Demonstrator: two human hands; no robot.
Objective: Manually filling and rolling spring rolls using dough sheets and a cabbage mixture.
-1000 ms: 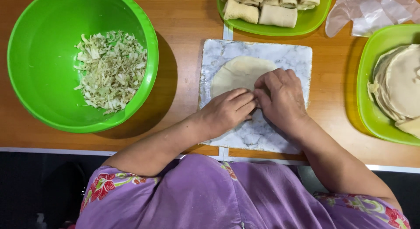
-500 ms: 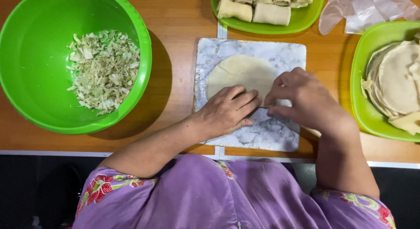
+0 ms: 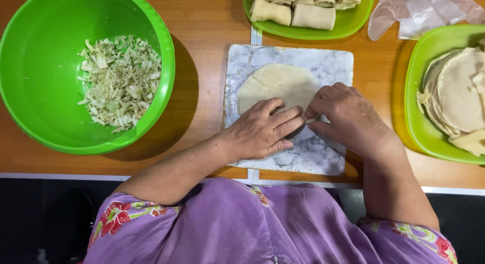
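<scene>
Overhead view of a smooth, warm-brown wooden counter (image 3: 202, 21) with a pale seam along its near edge. Upper left: a large round bowl of glossy green plastic (image 3: 30, 67), deep-walled, holding a loose heap of shredded pale-green and white cabbage (image 3: 118, 80) with a ragged, dry texture. Right edge: a shallow green plastic tray with rounded corners (image 3: 417, 87), partly cut off, carrying a stack of thin, cream-coloured round dough wrappers (image 3: 462, 87) with soft, uneven rims. Centre: a square slab of white marble veined in grey (image 3: 331, 64), matte, lying flat on the counter. On its far half lies one thin, round, cream-coloured dough wrapper (image 3: 275, 82), smooth and slightly floury, its near edge hidden beneath the fingers of both hands. Top centre: a second shallow green plastic tray (image 3: 353, 24), cropped by the frame, containing a row of finished pale rolls (image 3: 313, 15), cylindrical with folded ends. Top right: crumpled clear plastic gloves (image 3: 419, 11), translucent, lying just beside both trays. Left hand (image 3: 260, 133): palm down on the slab, grip nearly closed, fingers extended together and pressed on the wrapper's near edge. Right hand (image 3: 348, 117): fingers curled, grip pinching the same edge between thumb and fingertips, touching the left fingertips. Foreground: purple sleeves with a red floral print.
</scene>
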